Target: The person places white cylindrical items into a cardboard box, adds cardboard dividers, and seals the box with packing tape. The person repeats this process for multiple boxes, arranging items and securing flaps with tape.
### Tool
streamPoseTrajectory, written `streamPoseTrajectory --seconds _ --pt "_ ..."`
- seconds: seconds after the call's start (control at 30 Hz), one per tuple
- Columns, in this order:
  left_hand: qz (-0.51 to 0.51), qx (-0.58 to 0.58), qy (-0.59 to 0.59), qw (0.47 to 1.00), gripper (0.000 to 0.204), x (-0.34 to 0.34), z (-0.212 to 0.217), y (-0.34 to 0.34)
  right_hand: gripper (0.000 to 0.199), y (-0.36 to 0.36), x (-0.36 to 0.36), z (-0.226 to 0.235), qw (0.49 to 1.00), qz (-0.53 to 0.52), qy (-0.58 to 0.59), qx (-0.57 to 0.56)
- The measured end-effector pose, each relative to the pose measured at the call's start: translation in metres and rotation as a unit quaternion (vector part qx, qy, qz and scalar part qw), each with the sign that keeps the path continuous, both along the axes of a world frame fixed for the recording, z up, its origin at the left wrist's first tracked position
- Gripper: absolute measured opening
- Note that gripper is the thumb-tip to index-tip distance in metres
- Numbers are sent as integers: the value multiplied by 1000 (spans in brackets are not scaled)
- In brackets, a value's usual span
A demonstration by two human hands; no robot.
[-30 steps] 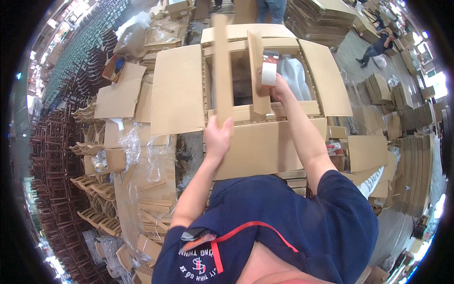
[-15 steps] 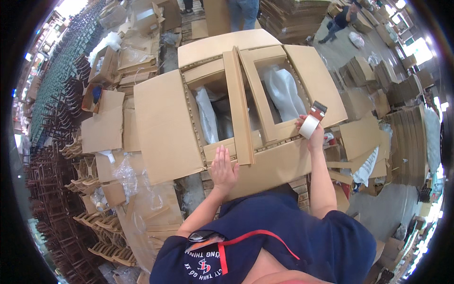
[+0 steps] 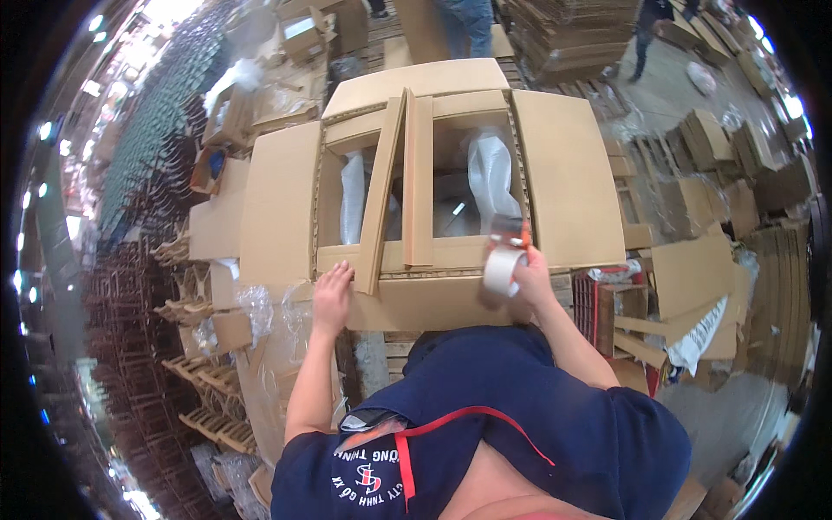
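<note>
A large cardboard box [image 3: 572, 182] stands before me with its outer flaps spread outward. Across its mouth lie inner cardboard frames [image 3: 419, 186], and through their gaps I see white foam-wrapped pieces [image 3: 491, 173] inside. My right hand [image 3: 533, 279] grips a tape dispenser [image 3: 511, 232] with a roll of white tape, over the box's near right corner; it is blurred by motion. My left hand [image 3: 333, 299] rests at the near left corner, fingers stretched on the cardboard edge and holding nothing.
Stacked chair frames [image 3: 121, 347] and wooden parts [image 3: 212, 381] fill the left side. Flat cardboard stacks [image 3: 771, 286] stand at the right. Red-edged pieces [image 3: 611, 308] lie beside my right arm. Other people [image 3: 468, 26] stand beyond the box.
My view has shifted. The right hand has brought the tape dispenser left and nearer me. My left hand has slid left along the near edge. The middle cardboard strips lean differently.
</note>
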State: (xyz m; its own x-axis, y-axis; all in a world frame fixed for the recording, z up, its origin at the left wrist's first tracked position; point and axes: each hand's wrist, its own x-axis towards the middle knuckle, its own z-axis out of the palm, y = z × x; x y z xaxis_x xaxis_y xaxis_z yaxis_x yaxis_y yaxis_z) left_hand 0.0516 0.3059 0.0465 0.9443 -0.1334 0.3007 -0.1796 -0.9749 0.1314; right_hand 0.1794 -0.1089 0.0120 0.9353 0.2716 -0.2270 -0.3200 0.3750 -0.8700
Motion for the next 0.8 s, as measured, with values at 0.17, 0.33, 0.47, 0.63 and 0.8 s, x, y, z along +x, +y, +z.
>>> streamPoseTrajectory --seconds 0.17,0.33,0.47,0.63,0.8 --pt "324 -452 -82 827 30 44 40 -88 30 -96 79 14 998 -42 -25 -39" --pt "195 9 -50 979 75 149 25 -211 27 -112 156 8 993 -107 -18 49" --pt "310 81 83 944 100 194 7 -218 23 -96 171 -7 993 -110 27 37" --pt "252 -93 72 961 93 187 12 -191 22 -103 174 -32 989 -108 39 95" --pt "206 -138 50 968 61 170 54 -209 22 -113 181 -40 984 -105 42 138"
